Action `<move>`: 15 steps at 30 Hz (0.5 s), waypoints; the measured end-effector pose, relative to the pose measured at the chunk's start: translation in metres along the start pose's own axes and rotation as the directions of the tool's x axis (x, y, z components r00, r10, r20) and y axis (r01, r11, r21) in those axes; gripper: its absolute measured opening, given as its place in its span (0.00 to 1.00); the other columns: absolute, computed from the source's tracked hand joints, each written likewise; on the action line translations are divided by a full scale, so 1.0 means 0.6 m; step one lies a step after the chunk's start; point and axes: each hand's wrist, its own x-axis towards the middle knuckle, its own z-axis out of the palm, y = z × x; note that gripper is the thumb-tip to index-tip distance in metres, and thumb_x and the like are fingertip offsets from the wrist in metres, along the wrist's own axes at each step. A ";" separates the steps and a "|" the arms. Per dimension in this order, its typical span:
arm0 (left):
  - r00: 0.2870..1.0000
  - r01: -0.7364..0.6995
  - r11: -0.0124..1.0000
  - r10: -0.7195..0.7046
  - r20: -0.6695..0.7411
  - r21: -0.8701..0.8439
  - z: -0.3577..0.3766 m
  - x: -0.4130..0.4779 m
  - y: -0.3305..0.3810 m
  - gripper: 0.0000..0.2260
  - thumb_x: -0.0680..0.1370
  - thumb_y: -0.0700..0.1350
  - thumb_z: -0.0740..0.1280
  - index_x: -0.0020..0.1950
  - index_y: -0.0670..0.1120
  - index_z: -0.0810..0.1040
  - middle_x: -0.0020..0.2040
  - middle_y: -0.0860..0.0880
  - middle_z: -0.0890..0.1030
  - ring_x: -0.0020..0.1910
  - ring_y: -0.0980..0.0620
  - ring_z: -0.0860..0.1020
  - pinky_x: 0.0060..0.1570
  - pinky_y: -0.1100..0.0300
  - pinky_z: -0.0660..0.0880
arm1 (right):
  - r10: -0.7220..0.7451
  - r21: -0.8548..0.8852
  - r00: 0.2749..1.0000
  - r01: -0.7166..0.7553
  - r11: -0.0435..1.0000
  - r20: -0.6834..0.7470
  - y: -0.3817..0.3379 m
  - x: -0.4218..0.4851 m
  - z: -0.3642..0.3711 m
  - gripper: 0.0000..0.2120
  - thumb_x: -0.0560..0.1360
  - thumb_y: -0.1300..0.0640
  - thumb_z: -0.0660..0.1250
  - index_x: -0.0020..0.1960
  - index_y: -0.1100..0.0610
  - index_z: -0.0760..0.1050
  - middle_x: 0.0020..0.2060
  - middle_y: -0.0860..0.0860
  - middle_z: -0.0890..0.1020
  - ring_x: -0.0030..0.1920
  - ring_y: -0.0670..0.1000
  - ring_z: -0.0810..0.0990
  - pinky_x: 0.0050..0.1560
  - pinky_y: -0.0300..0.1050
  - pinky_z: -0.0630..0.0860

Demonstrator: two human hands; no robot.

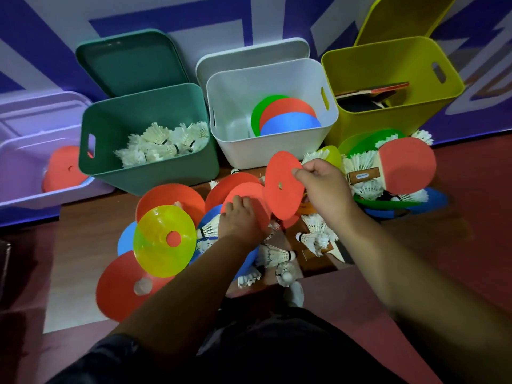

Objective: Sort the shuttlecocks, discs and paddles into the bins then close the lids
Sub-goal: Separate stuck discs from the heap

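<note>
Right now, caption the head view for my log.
The right hand pinches a raised red disc before the white bin; the left hand grips a second red disc lower down.

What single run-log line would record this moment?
right hand: pinches red disc / left hand: on second red disc / white bin: holds discs, lid open

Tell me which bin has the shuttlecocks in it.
The green bin: white shuttlecocks pile inside. The white bin holds discs, the yellow bin paddles, the purple bin one red disc.
</note>
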 end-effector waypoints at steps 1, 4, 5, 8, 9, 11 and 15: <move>1.000 0.006 1.000 -0.006 0.003 -0.006 0.000 0.001 -0.001 0.43 0.73 0.70 0.70 0.74 0.40 0.64 0.68 0.42 0.68 0.69 0.39 0.69 0.64 0.43 0.73 | 0.000 -0.001 1.000 0.000 1.000 0.005 0.000 0.002 0.000 0.11 0.80 0.48 0.71 0.44 0.53 0.78 0.42 0.57 0.84 0.46 0.61 0.84 0.50 0.66 0.82; 1.000 0.005 0.999 -0.005 0.001 -0.053 0.000 0.001 -0.004 0.41 0.74 0.68 0.71 0.74 0.40 0.65 0.69 0.42 0.68 0.70 0.39 0.68 0.65 0.43 0.72 | -0.001 -0.010 1.000 0.001 1.000 0.011 0.001 0.007 0.001 0.12 0.80 0.48 0.71 0.45 0.55 0.78 0.43 0.59 0.84 0.46 0.62 0.84 0.50 0.65 0.82; 1.000 0.003 0.998 -0.004 -0.007 -0.070 0.002 0.001 -0.006 0.39 0.74 0.66 0.71 0.73 0.40 0.65 0.68 0.42 0.68 0.69 0.38 0.68 0.65 0.42 0.73 | -0.001 -0.015 1.000 0.001 1.000 0.012 0.002 0.009 0.003 0.12 0.80 0.48 0.71 0.45 0.56 0.78 0.43 0.60 0.84 0.45 0.61 0.84 0.49 0.65 0.82; 0.999 -0.018 0.991 0.014 -0.036 -0.129 0.005 -0.005 -0.016 0.37 0.75 0.65 0.70 0.72 0.40 0.67 0.68 0.41 0.69 0.68 0.37 0.69 0.64 0.42 0.74 | -0.005 -0.009 1.000 0.006 1.000 0.029 0.001 0.015 0.009 0.13 0.79 0.47 0.71 0.45 0.57 0.78 0.43 0.60 0.84 0.41 0.59 0.83 0.48 0.64 0.82; 0.999 -0.027 0.985 0.019 -0.051 -0.171 0.005 -0.007 -0.021 0.37 0.75 0.64 0.71 0.72 0.40 0.68 0.68 0.41 0.70 0.67 0.37 0.70 0.64 0.42 0.73 | -0.004 -0.003 0.999 0.004 1.000 0.041 -0.001 0.018 0.013 0.13 0.79 0.47 0.71 0.46 0.57 0.79 0.42 0.60 0.84 0.41 0.60 0.84 0.48 0.64 0.82; 0.998 -0.022 0.964 0.007 -0.057 -0.264 -0.001 -0.010 -0.036 0.34 0.76 0.62 0.73 0.72 0.39 0.70 0.67 0.40 0.72 0.66 0.37 0.72 0.64 0.43 0.73 | -0.006 0.017 0.998 0.005 1.000 0.063 -0.007 0.024 0.025 0.12 0.79 0.47 0.71 0.45 0.56 0.79 0.40 0.60 0.85 0.37 0.58 0.83 0.46 0.63 0.82; 0.985 0.071 0.809 -0.150 -0.087 -0.584 -0.032 -0.026 -0.077 0.16 0.80 0.51 0.71 0.62 0.42 0.80 0.58 0.43 0.83 0.57 0.43 0.81 0.54 0.53 0.74 | -0.031 0.030 0.991 0.027 0.999 0.132 -0.033 0.031 0.073 0.12 0.76 0.47 0.73 0.42 0.55 0.80 0.32 0.52 0.81 0.33 0.51 0.78 0.41 0.57 0.80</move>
